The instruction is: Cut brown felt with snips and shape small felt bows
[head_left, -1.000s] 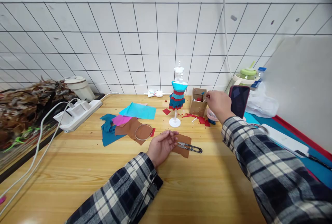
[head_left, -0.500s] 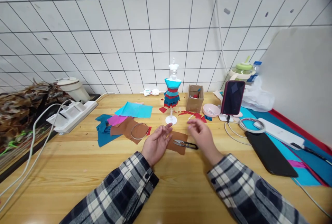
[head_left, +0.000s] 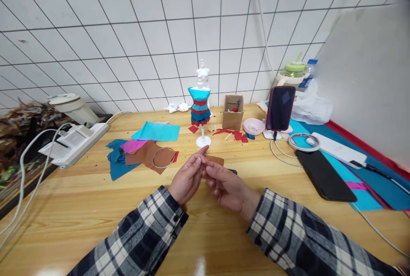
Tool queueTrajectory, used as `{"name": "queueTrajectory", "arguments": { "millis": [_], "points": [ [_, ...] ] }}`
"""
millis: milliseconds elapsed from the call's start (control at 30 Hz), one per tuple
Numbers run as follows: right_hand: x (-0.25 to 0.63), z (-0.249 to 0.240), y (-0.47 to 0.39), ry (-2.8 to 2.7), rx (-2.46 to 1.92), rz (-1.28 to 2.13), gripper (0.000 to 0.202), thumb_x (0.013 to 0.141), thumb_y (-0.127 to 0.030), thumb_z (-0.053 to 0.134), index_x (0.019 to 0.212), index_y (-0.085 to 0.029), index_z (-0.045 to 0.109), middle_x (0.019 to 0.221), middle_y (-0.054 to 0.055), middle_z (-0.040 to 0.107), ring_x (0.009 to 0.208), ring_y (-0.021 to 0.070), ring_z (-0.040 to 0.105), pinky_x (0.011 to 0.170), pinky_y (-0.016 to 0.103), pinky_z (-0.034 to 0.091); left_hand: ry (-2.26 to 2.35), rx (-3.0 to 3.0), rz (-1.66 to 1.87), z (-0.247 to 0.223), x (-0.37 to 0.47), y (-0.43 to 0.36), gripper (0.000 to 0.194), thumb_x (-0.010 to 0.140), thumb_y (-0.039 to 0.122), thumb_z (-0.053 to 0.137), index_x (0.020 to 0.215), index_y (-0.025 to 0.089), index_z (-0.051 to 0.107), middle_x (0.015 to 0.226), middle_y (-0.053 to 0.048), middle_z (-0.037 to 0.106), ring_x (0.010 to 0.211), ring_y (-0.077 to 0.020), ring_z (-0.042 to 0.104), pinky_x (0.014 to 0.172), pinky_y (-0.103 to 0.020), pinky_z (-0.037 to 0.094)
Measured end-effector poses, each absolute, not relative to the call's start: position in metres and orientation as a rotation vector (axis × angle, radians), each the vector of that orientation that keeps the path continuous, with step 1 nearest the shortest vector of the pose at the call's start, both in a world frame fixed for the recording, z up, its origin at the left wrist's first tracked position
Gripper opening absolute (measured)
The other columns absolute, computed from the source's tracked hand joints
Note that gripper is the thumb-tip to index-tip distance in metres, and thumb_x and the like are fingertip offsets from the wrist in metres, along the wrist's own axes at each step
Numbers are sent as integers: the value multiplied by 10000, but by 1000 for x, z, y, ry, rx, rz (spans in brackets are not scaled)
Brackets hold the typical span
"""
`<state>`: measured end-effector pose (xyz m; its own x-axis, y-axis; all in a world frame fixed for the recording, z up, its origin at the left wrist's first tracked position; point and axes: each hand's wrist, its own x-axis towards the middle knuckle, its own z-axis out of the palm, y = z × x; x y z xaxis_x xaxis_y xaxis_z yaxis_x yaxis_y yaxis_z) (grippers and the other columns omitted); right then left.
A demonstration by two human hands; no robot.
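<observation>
My left hand (head_left: 187,178) and my right hand (head_left: 229,186) meet at their fingertips above the table. Each pinches thumb against fingers, and whatever lies between them is too small to make out. Below and behind them lies a brown fabric piece (head_left: 217,160), mostly covered by the hands. Only the black handle end of the thread snips (head_left: 233,171) shows past my right hand. Just beyond stands a small white mannequin (head_left: 203,80) on a round base, wearing a dress (head_left: 200,107) of turquoise, red and blue layers.
To the left lie a turquoise cloth (head_left: 156,131), brown cloth (head_left: 145,154) and a metal hoop (head_left: 163,166). Red scraps (head_left: 237,135), a cardboard box (head_left: 233,118) and a pink bowl of beads (head_left: 254,130) sit behind right. A propped phone (head_left: 280,107) and black slab (head_left: 325,178) are farther right.
My right hand has moved left, bringing its fingertips against those of my left hand. It now hides most of the snips and brown piece. The camera view has shifted slightly.
</observation>
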<state>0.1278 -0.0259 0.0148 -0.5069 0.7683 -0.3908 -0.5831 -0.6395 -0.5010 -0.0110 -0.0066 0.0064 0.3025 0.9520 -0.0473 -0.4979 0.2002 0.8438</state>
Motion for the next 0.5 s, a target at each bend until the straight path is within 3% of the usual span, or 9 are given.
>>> {"name": "queueTrajectory", "arguments": {
  "millis": [233,500],
  "points": [
    [123,10,-25,-223,-780,2099,349,664,-240,817,965,-200,645,670,-88,582,439,0,472,365,94,386,649,837,1076,4,-11,-7,139,854,293,623,763,187,622,1432,-11,451,1340,-194,350,1056,-292,342],
    [125,10,-22,-187,-753,2060,345,637,-252,832,900,-171,624,625,-95,544,421,-4,450,346,80,379,578,842,1045,-2,-13,-6,142,881,299,590,825,176,633,1446,-34,430,1196,-224,493,1070,-398,316]
  ]
}}
